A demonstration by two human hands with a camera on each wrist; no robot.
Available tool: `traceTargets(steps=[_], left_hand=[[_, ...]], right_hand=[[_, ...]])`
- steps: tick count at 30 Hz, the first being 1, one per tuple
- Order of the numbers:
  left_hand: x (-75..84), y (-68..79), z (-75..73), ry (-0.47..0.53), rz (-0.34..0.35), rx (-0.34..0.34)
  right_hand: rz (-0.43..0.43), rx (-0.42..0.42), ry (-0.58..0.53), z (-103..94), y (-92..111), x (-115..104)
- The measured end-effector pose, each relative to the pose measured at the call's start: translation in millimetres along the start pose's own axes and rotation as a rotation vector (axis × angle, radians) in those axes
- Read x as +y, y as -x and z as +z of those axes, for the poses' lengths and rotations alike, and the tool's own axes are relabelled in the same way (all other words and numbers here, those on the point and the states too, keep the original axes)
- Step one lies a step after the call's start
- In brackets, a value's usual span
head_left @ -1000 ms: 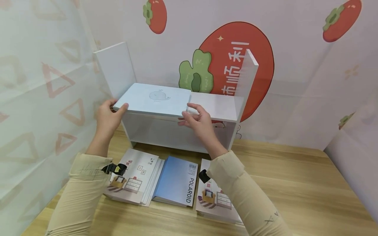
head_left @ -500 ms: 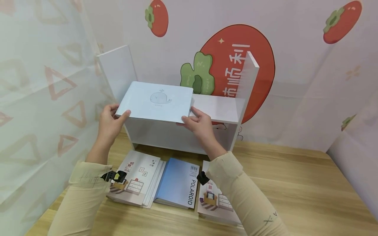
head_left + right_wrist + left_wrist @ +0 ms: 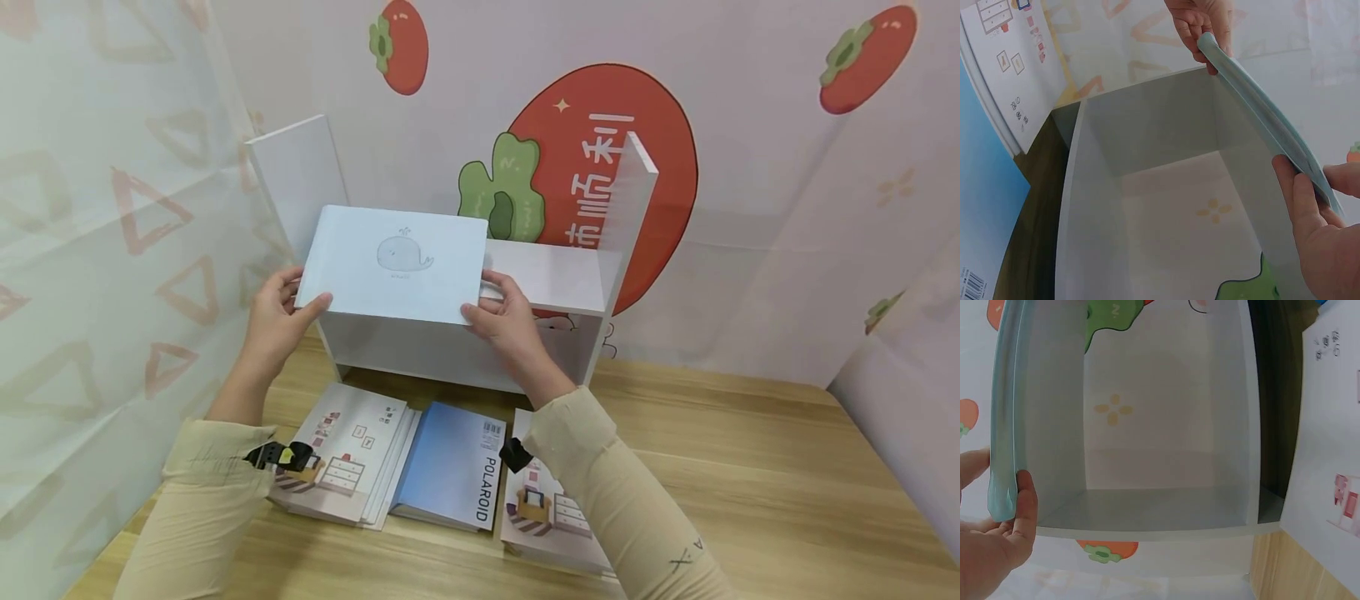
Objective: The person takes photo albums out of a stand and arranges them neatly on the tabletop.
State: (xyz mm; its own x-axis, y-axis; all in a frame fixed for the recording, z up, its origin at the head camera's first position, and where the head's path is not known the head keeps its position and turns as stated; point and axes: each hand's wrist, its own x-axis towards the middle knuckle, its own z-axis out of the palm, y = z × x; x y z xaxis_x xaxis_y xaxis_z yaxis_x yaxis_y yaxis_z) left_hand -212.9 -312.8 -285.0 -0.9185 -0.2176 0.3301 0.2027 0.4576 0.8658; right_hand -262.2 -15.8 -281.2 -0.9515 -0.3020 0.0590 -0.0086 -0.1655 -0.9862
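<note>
A pale blue book (image 3: 397, 292) with a whale drawing on its cover is tilted toward me at the white shelf's upper board. My left hand (image 3: 277, 321) grips its left end, thumb on the cover and fingers beneath. At the opposite end my right hand (image 3: 513, 325) pinches the near right corner the same way. In the left wrist view the book's edge (image 3: 1004, 425) shows thin and upright, with my left fingers wrapped around its lower end. Both hands appear on the book (image 3: 1266, 119) in the right wrist view. The white shelf (image 3: 555, 275) stands behind it, its lower compartment open to the front.
On the wooden table (image 3: 750, 467) in front of the shelf lie a stack of white illustrated books (image 3: 352, 450), a blue POLAROID book (image 3: 453, 467) and another illustrated stack (image 3: 536, 521) partly under my right sleeve. The shelf's side panels (image 3: 633, 217) rise at both ends. Printed cloth hangs behind.
The book's near edge has come lower and closer to me, and its cover tilts more toward my view. Both hands have moved slightly down with it, keeping hold.
</note>
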Motion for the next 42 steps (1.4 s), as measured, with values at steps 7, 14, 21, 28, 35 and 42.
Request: traceTargets(steps=[7,14,21,28,35,42], left_hand=[[-8.0,6.1,-1.9,0.097,0.032,-0.086],[-9.1,4.6,-6.7,0.195,0.035,-0.136],[-10.6,4.9,-12.0,0.123,-0.021,-0.216],[-14.4,11.0,-9.6,0.083,0.011,-0.236],[-12.4,17.1,-6.0,0.051,0.006,-0.244],[-7.0,23.5,1.7,0.054,0.001,-0.276]], right_hand=[[-0.008,-0.047,-0.032,-4.1,0,6],[0.01,-0.08,-0.022,-5.6,-2,3],[0.026,-0.071,0.002,-7.3,-3,3],[0.0,-0.08,0.056,-10.0,2,5],[-0.014,-0.076,0.1,-16.6,9,5],[-0.007,-0.059,0.135,-28.5,19,6]])
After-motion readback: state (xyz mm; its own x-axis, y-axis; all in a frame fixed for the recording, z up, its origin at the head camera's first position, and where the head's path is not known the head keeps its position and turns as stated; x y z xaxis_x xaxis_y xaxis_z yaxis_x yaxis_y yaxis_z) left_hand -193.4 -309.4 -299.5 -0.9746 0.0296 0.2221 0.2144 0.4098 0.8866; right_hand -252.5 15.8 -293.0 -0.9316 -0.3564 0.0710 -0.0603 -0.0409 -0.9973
